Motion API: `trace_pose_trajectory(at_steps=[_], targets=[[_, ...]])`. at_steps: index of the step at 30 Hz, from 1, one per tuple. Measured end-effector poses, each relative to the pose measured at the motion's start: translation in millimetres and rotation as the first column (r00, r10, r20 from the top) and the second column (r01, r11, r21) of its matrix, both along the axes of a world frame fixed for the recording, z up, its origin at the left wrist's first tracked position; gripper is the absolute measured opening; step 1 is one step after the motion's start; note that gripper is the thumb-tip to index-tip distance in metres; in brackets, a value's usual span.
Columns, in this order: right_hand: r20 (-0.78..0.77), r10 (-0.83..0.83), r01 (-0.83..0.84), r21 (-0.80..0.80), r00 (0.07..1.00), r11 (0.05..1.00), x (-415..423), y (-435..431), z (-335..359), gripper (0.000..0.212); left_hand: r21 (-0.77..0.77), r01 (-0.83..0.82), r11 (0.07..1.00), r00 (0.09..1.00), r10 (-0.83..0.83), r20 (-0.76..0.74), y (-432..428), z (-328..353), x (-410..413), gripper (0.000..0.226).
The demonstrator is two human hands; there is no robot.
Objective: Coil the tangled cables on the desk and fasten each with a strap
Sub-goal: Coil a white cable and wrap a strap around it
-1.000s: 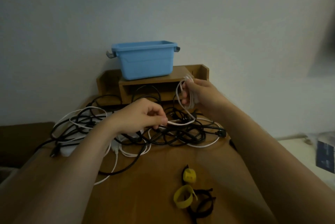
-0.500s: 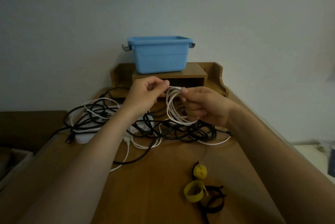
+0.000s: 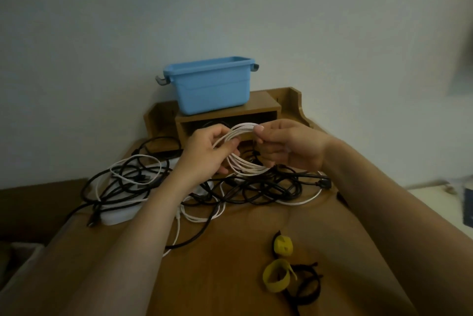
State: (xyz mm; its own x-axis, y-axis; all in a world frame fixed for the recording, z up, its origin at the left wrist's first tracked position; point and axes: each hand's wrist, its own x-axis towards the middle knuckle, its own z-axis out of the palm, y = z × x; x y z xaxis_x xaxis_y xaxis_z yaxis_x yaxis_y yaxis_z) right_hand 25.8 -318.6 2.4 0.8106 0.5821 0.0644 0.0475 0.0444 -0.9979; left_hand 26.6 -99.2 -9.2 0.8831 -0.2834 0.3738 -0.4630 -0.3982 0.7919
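A pile of loose black and white cables (image 3: 143, 177) lies on the wooden desk (image 3: 220, 277), in front of the blue bin (image 3: 212, 87) and spreading to its left. I cannot count them.

Right in front of the bin, up off the pile, two hands hold one white cable coil (image 3: 243, 166). The coil stands up on its edge with its open ring facing us. It looks a bit longer from side to side, running from one hand to the other.

The left hand (image 3: 204, 157) curls its fingers round the left side of the coil. The right hand (image 3: 289, 146) pinches the top right of the coil with its thumb and fingers.

Closer to us than the bin and a bit to its right lie two yellow straps (image 3: 276, 278). Black straps (image 3: 307, 290) touch them; I cannot count those.
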Motion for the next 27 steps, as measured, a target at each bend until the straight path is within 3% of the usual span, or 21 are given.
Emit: trace_pose_trajectory(at_steps=[2,4,6,8,10,12,15,18,22,25,27], targets=[[-0.01,-0.093,0.094,0.098,0.996,0.991,0,1,4,0.03,0.071,-0.002,0.997,1.0,0.001,0.005,2,-1,0,0.009],[-0.081,-0.22,0.234,0.303,0.972,0.924,2,-2,6,0.031,0.134,-0.008,0.991,1.0,0.011,-0.019,7,-5,1,0.014],[-0.23,-0.35,0.419,0.515,0.908,0.748,10,-7,7,0.035,0.237,-0.129,0.963,0.99,0.111,0.087,13,-9,6,0.016],[-0.424,-0.422,0.595,0.632,0.802,0.497,20,-15,5,0.037,0.283,-0.239,0.929,0.961,0.185,0.205,18,-14,11,0.015],[-0.592,-0.457,0.733,0.636,0.664,0.242,28,-29,0,0.033,0.25,-0.23,0.94,0.959,0.175,0.225,15,-18,16,0.012],[-0.696,-0.508,0.829,0.554,0.507,0.069,31,-44,-3,0.026,0.235,-0.211,0.949,0.966,0.165,0.201,12,-22,18,0.009],[-0.731,-0.576,0.885,0.465,0.366,-0.027,33,-51,-7,0.024,0.296,-0.253,0.921,0.955,0.189,0.228,10,-25,19,0.005],[-0.686,-0.562,0.853,0.518,0.462,0.069,33,-49,-8,0.028,0.357,-0.304,0.883,0.939,0.215,0.267,5,-25,14,0.004],[-0.494,-0.578,0.75,0.538,0.65,0.385,23,-36,2,0.023,0.59,-0.292,0.752,0.949,0.15,0.278,-4,-17,3,0.007],[-0.195,-0.635,0.652,0.4,0.748,0.644,13,-22,6,0.019,0.724,-0.112,0.681,0.987,-0.007,0.16,-10,-8,-5,0.009],[0.015,-0.614,0.591,0.253,0.789,0.766,7,-13,5,0.025,0.663,0.078,0.744,0.992,-0.121,0.019,-13,-1,-10,0.008]])
